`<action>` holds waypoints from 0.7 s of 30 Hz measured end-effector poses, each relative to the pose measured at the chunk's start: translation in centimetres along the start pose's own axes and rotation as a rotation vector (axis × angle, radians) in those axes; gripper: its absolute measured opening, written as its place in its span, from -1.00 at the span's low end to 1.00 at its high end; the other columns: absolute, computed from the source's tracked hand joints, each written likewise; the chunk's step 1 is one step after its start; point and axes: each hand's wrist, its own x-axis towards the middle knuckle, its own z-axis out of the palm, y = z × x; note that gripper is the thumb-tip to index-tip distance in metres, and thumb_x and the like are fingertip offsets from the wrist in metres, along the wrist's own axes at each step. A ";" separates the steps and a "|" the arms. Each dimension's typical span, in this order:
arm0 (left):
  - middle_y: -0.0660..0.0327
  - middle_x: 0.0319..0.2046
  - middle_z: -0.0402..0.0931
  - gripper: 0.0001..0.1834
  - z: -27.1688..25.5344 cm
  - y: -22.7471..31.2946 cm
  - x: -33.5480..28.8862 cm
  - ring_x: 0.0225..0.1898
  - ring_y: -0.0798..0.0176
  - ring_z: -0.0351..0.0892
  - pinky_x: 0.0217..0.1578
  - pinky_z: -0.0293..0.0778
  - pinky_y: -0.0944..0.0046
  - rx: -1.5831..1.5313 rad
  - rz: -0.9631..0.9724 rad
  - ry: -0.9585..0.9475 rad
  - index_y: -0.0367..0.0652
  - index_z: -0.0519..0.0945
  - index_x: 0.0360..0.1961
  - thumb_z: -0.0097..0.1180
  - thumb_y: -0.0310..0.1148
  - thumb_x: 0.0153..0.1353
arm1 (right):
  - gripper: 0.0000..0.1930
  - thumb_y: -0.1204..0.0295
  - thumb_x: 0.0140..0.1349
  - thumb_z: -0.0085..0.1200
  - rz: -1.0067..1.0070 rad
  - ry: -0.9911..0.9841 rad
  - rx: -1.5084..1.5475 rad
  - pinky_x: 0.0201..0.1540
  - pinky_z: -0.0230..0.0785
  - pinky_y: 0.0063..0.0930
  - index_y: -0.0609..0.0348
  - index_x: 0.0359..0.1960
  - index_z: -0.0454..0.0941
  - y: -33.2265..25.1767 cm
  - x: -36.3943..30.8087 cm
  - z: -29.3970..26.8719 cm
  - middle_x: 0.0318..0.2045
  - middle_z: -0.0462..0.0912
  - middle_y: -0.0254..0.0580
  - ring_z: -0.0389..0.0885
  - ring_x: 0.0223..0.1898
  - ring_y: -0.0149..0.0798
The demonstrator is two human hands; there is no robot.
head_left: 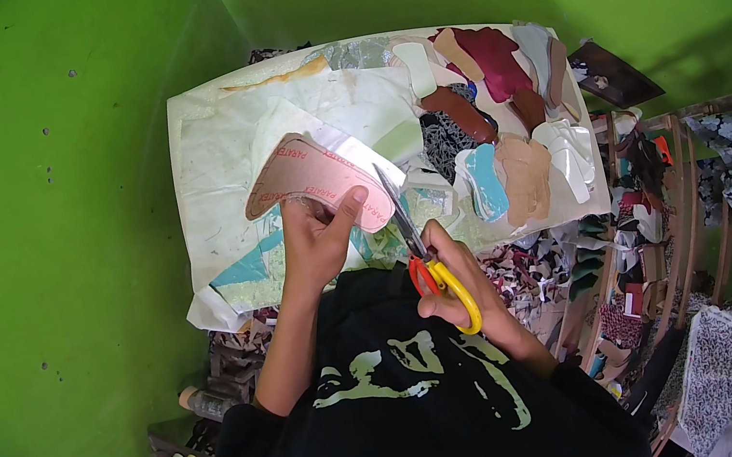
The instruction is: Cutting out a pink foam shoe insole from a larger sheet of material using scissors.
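Green walls (pixel 74 241) — slatted wooden rack (pixel 688 235)

From where I stand, the one view comes from the person's head, the left of two cameras worn there, facing steeply down over the black shirt (pixel 395 448) at the bottom of the frame. It is close to the left hand (pixel 315 245) and right hand (pixel 483 291) near the centre, with the table (pixel 191 201) just beyond. Its wide fisheye lens takes in green walls (pixel 81 279), left and top, and bends the wooden rack (pixel 721 105) at right.
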 end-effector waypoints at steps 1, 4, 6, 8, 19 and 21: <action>0.17 -0.27 0.60 -0.73 0.0 0.2 0.0 -0.26 0.39 0.59 -0.26 0.53 0.35 0.001 0.000 0.015 -0.38 0.46 -0.07 0.22 -0.53 0.26 | -0.05 -0.39 -0.30 0.38 -0.028 -0.009 -0.074 -0.53 0.28 -0.51 0.18 -0.26 0.16 0.1 0.0 -0.1 -0.60 0.38 -0.26 0.35 -0.62 -0.41; 0.16 -0.26 0.59 -0.72 -0.4 -0.1 0.1 -0.25 0.38 0.59 -0.26 0.53 0.35 0.024 0.014 -0.009 -0.37 0.46 -0.06 0.22 -0.53 0.26 | -0.05 -0.39 -0.31 0.36 0.032 -0.024 -0.088 -0.54 0.30 -0.51 0.18 -0.26 0.15 -0.9 0.0 -0.4 -0.60 0.38 -0.26 0.37 -0.62 -0.41; 0.16 -0.24 0.59 -0.71 -0.4 -0.1 0.2 -0.24 0.38 0.59 -0.24 0.53 0.34 0.007 0.014 -0.005 -0.37 0.45 -0.05 0.23 -0.53 0.25 | -0.04 -0.40 -0.31 0.36 0.024 -0.031 -0.056 -0.53 0.31 -0.50 0.17 -0.26 0.15 -1.1 0.0 -0.4 -0.60 0.38 -0.26 0.38 -0.62 -0.40; 0.15 -0.22 0.59 -0.69 -0.3 -0.1 0.2 -0.23 0.37 0.59 -0.23 0.53 0.33 -0.013 0.013 -0.004 -0.38 0.44 -0.04 0.23 -0.54 0.25 | -0.04 -0.40 -0.32 0.35 0.018 -0.034 -0.027 -0.53 0.32 -0.49 0.17 -0.25 0.14 -1.3 0.0 -0.3 -0.59 0.37 -0.26 0.39 -0.62 -0.39; 0.12 0.00 0.48 -0.26 -1.6 -0.8 0.0 -0.01 0.28 0.56 -0.05 0.55 0.24 -0.017 -0.100 -0.158 -0.26 0.08 0.30 0.24 -0.61 0.20 | -0.06 -0.34 -0.29 0.41 0.042 -0.063 -0.133 -0.54 0.30 -0.39 0.20 -0.24 0.16 -1.4 0.0 -0.6 -0.61 0.33 -0.22 0.37 -0.64 -0.27; 0.11 0.07 0.43 -0.23 -1.8 -0.4 0.1 0.06 0.26 0.51 0.03 0.50 0.21 -0.025 -0.127 -0.181 -0.26 0.04 0.33 0.22 -0.63 0.20 | -0.06 -0.32 -0.29 0.43 0.057 -0.083 -0.142 -0.51 0.32 -0.37 0.20 -0.25 0.17 -1.5 -0.1 -0.8 -0.58 0.34 -0.20 0.38 -0.61 -0.25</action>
